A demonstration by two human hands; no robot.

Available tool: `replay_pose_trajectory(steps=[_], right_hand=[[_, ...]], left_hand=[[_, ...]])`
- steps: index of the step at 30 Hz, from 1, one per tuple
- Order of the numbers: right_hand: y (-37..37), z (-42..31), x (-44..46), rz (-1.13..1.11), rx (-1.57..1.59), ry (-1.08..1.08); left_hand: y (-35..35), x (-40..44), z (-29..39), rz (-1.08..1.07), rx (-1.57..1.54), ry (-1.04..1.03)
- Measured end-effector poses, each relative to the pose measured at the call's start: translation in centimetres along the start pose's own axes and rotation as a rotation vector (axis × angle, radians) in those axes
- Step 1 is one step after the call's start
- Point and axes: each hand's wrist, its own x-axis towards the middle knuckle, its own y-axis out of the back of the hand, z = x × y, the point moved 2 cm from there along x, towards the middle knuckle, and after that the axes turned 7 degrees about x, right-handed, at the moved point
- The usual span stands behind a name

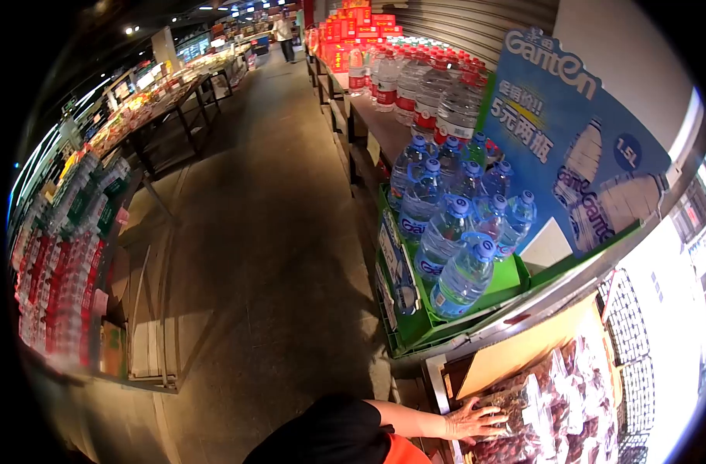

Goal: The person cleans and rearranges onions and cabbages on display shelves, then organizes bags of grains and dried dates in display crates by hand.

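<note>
My left hand point(474, 422) reaches in from the bottom, out of a black sleeve. Its fingers are spread and rest on a clear plastic bag point(517, 405) with brown dried contents, whose exact kind I cannot make out. More clear bags point(576, 387) of dark red dried pieces lie packed beside and below it, in an open cardboard box point(515, 349). Whether the fingers grip the bag or only touch it is hard to see. My right hand is out of view. Part of an orange-red garment point(405, 451) shows at the lower edge.
Large water bottles point(463, 277) stand in a green display tray point(415, 329) beyond the box, before a blue sign point(577, 147). Black wire racks point(635, 340) stand at right. An aisle point(252, 232) runs ahead, with wrapped bottles point(55, 286) at left and a distant person point(283, 35).
</note>
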Motion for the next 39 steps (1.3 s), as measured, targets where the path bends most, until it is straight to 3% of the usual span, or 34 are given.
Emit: replay_pose_trajectory(steps=[7, 8, 12, 14, 16, 21, 29, 33, 36, 39], right_hand=[[-0.3, -3.5, -5.9, 0.08, -0.067, 0.008], [0.2, -2.0, -7.8, 0.1, -0.026, -0.105], [1.5, 1.0, -14.5, 0.251, -0.029, -0.092], [2.1, 3.4, -18.3, 0.304, -0.006, -0.03], [1.9, 4.0, -22.0, 0.415, 0.135, -0.197], [0.8, 2.6, -28.6, 0.56, 0.201, -0.312], [-0.3, 6.9, -33.0, 0.536, 0.188, -0.269], [-0.3, 9.0, -34.0, 0.603, 0.232, -0.205], [-0.9, 9.2, -35.0, 0.71, 0.365, -0.346], [-3.2, 13.7, -37.1, 0.747, 0.452, -0.514]], left_hand=[[0.5, -0.7, -0.1, -0.071, -0.026, -0.004], [1.0, -1.0, 0.0, -0.109, -0.02, 0.0], [2.9, -2.4, 0.9, -0.203, -0.071, 0.11], [3.7, -4.5, 2.1, -0.369, -0.034, 0.12], [3.8, -6.3, 3.4, -0.547, 0.055, 0.129], [2.4, -7.1, 3.8, -0.38, 0.112, 0.133], [4.9, -5.5, 5.2, -0.548, 0.089, 0.261], [6.2, -7.4, 6.4, -0.224, 0.033, 0.179], [6.0, -10.4, 6.9, -0.117, -0.097, 0.124], [7.0, -12.0, 7.4, -0.246, -0.156, 0.146]])
